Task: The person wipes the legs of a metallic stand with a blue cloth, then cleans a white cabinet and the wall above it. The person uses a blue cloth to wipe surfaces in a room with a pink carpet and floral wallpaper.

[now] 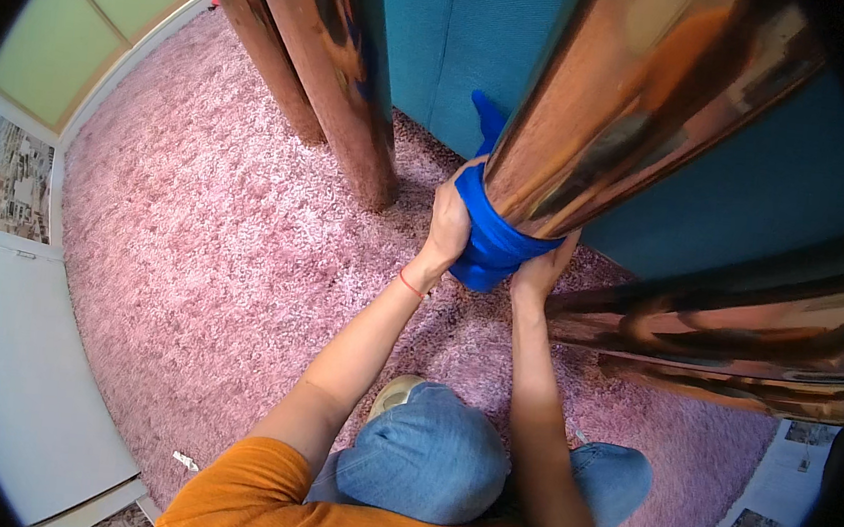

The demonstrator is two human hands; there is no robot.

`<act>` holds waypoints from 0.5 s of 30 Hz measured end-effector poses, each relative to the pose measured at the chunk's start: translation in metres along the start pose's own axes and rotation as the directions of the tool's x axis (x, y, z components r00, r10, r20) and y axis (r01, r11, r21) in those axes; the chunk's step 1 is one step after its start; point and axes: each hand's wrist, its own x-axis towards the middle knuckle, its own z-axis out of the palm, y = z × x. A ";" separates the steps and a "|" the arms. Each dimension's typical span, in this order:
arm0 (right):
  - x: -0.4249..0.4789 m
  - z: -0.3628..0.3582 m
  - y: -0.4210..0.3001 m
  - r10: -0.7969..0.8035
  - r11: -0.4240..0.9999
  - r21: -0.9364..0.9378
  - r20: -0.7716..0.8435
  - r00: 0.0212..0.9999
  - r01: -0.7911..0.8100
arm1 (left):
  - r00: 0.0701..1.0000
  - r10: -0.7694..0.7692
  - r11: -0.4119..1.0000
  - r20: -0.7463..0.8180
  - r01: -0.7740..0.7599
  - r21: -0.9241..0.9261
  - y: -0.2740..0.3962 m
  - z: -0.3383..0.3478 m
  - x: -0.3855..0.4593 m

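Observation:
A bright blue cloth (495, 243) is wrapped around the lower part of a glossy copper-coloured column (593, 113). My left hand (450, 217) grips the cloth on the column's left side, its fingertips hidden behind cloth and column. From the right, my right hand (544, 270) holds the cloth lower down, with part of its fingers out of sight behind the column. One loose end of the cloth sticks up behind the column, against a teal upholstered panel (456, 48). The column's foot is covered by the cloth.
Two more shiny columns (332, 82) stand at the upper left, and others (724, 335) at the right. A pink shaggy carpet (205, 244) covers the floor. My denim-covered knee (424, 452) is bent below my arms. A small white scrap (185, 460) lies at lower left, near white cabinet doors (23, 349).

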 end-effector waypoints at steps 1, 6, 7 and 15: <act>-0.005 -0.002 0.009 -0.003 0.999 -0.048 -0.009 1.000 0.003 | 0.995 -0.088 0.995 0.037 0.086 0.050 -0.017 -0.006 -0.004; -0.037 -0.021 0.046 -0.064 0.906 -0.417 0.033 0.997 0.072 | 0.894 -0.439 0.878 0.090 0.406 0.253 -0.083 -0.029 -0.019; -0.045 -0.028 0.059 -0.036 0.890 -0.452 0.049 0.998 0.055 | 0.896 -0.441 0.884 0.047 0.425 0.194 -0.099 -0.031 -0.028; -0.106 -0.083 0.139 0.301 0.713 -0.696 0.201 0.932 -0.080 | 0.880 -0.474 0.857 0.032 0.452 0.249 -0.225 -0.070 -0.131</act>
